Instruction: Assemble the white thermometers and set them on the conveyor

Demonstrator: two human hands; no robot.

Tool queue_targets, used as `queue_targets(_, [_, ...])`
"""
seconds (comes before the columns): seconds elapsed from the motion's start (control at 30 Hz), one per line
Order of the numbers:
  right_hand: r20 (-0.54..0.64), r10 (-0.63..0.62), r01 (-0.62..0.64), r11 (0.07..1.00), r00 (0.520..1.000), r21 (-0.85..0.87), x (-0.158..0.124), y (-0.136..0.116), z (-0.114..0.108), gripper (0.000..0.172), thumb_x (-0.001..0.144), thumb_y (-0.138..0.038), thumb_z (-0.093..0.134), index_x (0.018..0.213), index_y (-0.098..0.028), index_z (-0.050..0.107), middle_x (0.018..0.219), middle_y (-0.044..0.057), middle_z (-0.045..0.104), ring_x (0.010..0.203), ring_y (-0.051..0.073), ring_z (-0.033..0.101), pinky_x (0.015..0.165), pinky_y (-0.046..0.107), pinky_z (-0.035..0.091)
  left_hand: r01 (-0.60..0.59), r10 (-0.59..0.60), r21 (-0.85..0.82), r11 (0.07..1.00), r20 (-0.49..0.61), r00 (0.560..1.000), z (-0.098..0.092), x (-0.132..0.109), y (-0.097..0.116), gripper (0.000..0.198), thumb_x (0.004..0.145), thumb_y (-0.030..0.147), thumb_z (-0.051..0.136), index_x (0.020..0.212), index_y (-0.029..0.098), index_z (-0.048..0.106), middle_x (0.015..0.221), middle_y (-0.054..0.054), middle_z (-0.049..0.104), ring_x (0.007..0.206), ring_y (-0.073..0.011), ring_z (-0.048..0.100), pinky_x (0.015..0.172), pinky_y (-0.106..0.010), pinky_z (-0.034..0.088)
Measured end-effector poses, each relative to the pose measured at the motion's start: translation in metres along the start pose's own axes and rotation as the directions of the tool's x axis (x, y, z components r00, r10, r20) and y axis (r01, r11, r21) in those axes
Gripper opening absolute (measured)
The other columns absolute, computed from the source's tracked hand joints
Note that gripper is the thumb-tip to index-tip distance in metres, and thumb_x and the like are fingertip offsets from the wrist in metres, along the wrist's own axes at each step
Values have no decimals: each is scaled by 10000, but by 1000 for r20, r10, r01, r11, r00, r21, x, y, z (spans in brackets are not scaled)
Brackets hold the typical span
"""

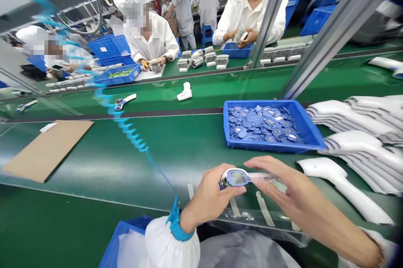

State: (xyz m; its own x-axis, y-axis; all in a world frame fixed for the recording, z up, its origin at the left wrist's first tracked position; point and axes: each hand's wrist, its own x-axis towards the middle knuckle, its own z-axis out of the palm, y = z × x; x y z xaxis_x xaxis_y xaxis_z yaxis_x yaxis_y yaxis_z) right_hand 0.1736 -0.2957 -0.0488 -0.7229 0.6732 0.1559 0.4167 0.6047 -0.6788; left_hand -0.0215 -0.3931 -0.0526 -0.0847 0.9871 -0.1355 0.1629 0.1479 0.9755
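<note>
My left hand (209, 194) is closed around a white handheld device (236, 177), whose small blue-framed screen faces up toward me. A blue wrist strap (182, 228) with a coiled cord circles my left wrist. To its right, my right hand (283, 184) curls its thumb and fingers about a thin, pale, blurred piece (262, 175) beside the device. I cannot tell whether that piece is joined to the device. A curved white plastic shell half (344, 186) lies on the bench right of my right hand.
Beyond my hands stands a blue tray (228, 134) of small blue parts. Stacked white shells (349, 121) fill the right side. Cardboard (50, 148) lies left. Across the bench, a green conveyor (214, 92) carries white parts; a metal post (333, 29) slants overhead. Co-workers sit opposite.
</note>
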Motion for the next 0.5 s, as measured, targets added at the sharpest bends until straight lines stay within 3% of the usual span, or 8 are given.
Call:
queue_targets(0.07, [-46, -13, 13, 1000, 999, -14, 1, -9, -4, 242, 1004, -460, 523, 1056, -290, 687, 1095, 34, 711, 946, 197, 673, 780, 325, 527, -35, 35, 27, 999, 3, 999, 9, 1, 0, 208, 866, 251, 744, 1051, 189, 672, 999, -21, 685, 898, -170, 589, 831, -264, 436])
queue_targets(0.13, [-85, -101, 86, 983, 991, -164, 3, -21, -7, 302, 1035, -426, 464, 917, -266, 692, 949, 28, 707, 826, 185, 645, 716, 341, 458, -90, 88, 88, 992, 20, 996, 14, 2, 1, 174, 897, 257, 708, 1049, 192, 656, 1026, -36, 671, 917, -181, 586, 838, -277, 437])
queue_targets(0.23, [-132, -259, 173, 873, 957, -456, 4, -38, -20, 403, 1069, -331, 366, 798, -245, 651, 778, 6, 660, 680, 162, 576, 683, 367, 356, -156, 164, 262, 952, -9, 986, 17, 3, 0, 108, 969, 229, 574, 1054, 195, 633, 1060, -63, 643, 942, -200, 572, 846, -311, 430])
queue_targets(0.3, [-186, -282, 136, 819, 941, -557, 1, -38, -33, 408, 1068, -364, 354, 795, -239, 631, 773, 13, 656, 686, 171, 582, 684, 380, 337, -123, 156, 299, 946, -88, 984, 14, 5, -4, 115, 969, 202, 545, 1048, 199, 629, 1053, -62, 637, 947, -202, 569, 861, -322, 427])
queue_targets(0.37, [-220, -222, 56, 813, 950, -580, -6, -21, -40, 435, 1058, -464, 338, 823, -236, 623, 807, 35, 673, 726, 197, 616, 668, 383, 347, -64, 86, 175, 982, -123, 989, 9, 8, -8, 113, 950, 228, 590, 1052, 199, 628, 1028, -49, 648, 944, -193, 577, 865, -313, 437])
queue_targets(0.5, [-204, -21, -102, 814, 979, -571, -35, 44, -32, 535, 1045, -557, 257, 781, -221, 579, 746, 81, 661, 631, 223, 629, 551, 374, 349, 69, -74, -170, 983, -26, 997, -1, 7, -10, 310, 926, 421, 661, 1107, 174, 613, 1019, -63, 659, 877, -171, 598, 769, -277, 464])
